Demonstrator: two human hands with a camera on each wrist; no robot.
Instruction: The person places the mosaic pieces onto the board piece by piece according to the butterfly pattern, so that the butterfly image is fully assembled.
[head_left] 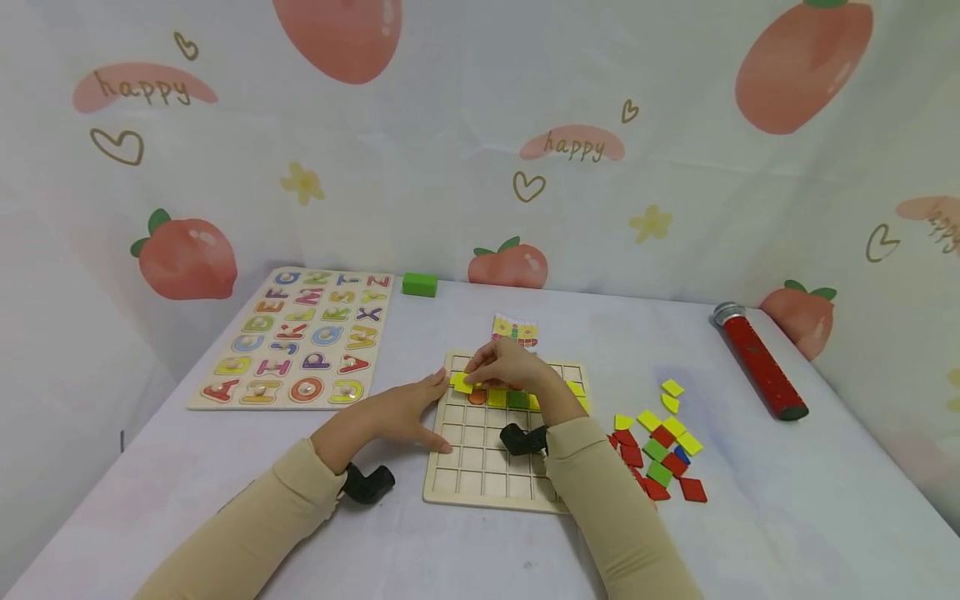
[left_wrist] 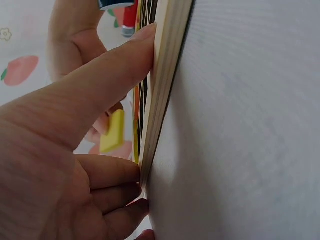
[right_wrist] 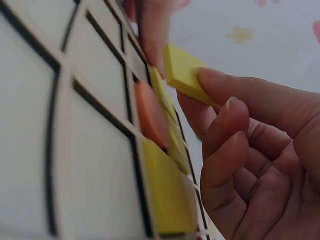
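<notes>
A wooden grid board (head_left: 471, 460) lies on the table, with a row of tiles across its upper part: an orange round tile (head_left: 477, 398), a green tile (head_left: 517, 399) and several yellow ones. My right hand (head_left: 512, 367) pinches a yellow tile (right_wrist: 186, 70) between thumb and finger, just over the board's upper left cells. Along the board's left edge rests my left hand (head_left: 401, 410), thumb and fingers spread apart. In the left wrist view its thumb (left_wrist: 120, 70) touches the wooden rim. Behind the board lies a small butterfly picture card (head_left: 516, 328), partly hidden by my right hand.
Loose red, green, yellow and blue tiles (head_left: 660, 450) are scattered right of the board. Farther right lies a red microphone (head_left: 765, 367). An alphabet puzzle board (head_left: 300, 342) sits at the back left, beside a green block (head_left: 420, 285). A printed cloth hangs behind.
</notes>
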